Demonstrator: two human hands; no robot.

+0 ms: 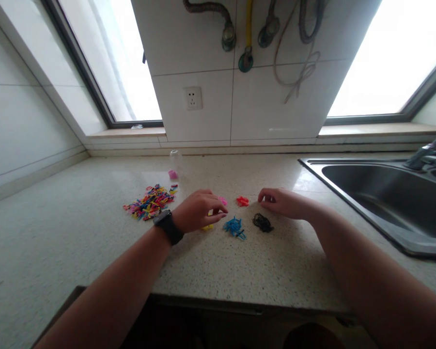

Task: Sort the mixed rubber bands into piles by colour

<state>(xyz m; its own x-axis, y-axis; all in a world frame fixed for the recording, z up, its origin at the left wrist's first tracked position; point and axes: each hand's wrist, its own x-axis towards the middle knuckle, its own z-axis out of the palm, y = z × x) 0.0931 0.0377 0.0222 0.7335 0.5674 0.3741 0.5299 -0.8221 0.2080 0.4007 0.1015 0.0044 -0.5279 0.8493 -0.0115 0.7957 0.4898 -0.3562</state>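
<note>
My left hand point(201, 209), with a dark watch point(168, 226) on its wrist, hovers between small sorted heaps of rubber bands. Its thumb and index tips nearly meet in a pinch; anything between them is too small to make out. Below the fingertips lie blue bands point(234, 227). Yellow bands point(208, 227) show partly under the hand, and pink bands point(223, 200) just behind it. My right hand point(278, 201) rests on the counter, loosely curled, thumb apart from the fingers, apparently holding nothing. Near it are red bands point(242, 200) and black bands point(262, 222).
A mixed heap of coloured bands point(150, 202) lies left of my left hand. Behind it stands a clear container point(175, 159) beside a pink piece point(172, 174). A steel sink point(370, 169) with a faucet point(427, 152) is at right. The speckled counter point(247, 276) ends in front.
</note>
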